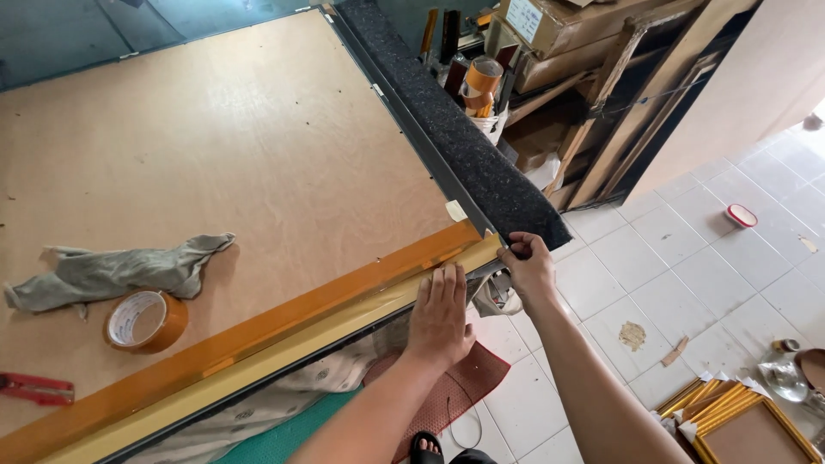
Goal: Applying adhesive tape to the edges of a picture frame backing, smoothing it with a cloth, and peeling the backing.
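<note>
We press the left hand (440, 314) flat, fingers spread, on the tape strip (258, 331) (running lower left), right hand (526, 262) pinching its corner end.

Left hand (440, 316) flattens brown tape strip (258, 331) (along board edge); right hand (528, 263) pinches its corner end.

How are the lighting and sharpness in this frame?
Head view: soft, even daylight, brightest on the floor tiles at right; no harsh glare on the board; both hands, left and right, look sharp; straight edges bow slightly near the borders.
</note>
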